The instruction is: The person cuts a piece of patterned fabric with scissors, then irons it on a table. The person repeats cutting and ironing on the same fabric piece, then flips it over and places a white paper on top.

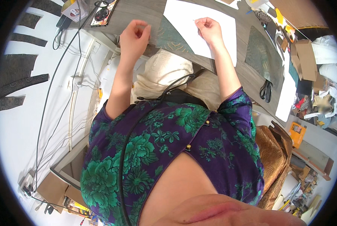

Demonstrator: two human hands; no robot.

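My left hand [134, 37] is raised just off the table's near edge, left of a dark green patterned fabric piece [172, 37]. Its fingers curl toward the thumb; anything between them is too small to make out. Over a large white sheet [225, 26] is my right hand [210, 31], thumb and fingertips pinched together. A tiny thin thing seems to stick out at those fingertips, but its kind cannot be told. The sheet partly covers the green fabric, which reaches the table's near edge.
On the grey wood-grain table [244, 41], another green fabric piece [264, 52] lies at the right, near black-handled scissors [265, 91]. A phone [103, 13] is at the far left. Black cables [65, 56] hang along the left wall. Cardboard boxes [305, 60] stand at the right.
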